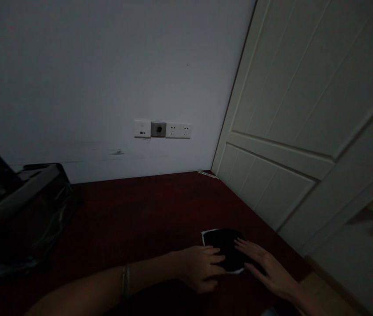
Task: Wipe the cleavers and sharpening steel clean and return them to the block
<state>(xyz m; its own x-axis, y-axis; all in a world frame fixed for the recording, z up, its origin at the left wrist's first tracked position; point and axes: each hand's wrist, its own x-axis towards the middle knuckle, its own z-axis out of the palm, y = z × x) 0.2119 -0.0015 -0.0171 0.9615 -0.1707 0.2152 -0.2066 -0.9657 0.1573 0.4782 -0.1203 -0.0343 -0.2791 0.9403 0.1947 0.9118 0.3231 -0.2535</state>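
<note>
A black cloth-like piece with a white edge (227, 246) lies flat on the dark red tabletop (140, 206); the dim light hides its exact kind. My left hand (201, 267) rests at its left side, fingers stretched out and touching it. From the right, my right hand (265, 265) lays its spread fingertips on the opposite edge. Neither hand is wrapped round anything. A bracelet (126, 281) circles my left wrist.
At the left of the table stands a bulky black machine (25, 210), partly in clear plastic. Wall sockets (162, 130) sit above the back edge. A white panelled door (281, 131) borders the right side. A thin strip (207, 174) lies in the far corner.
</note>
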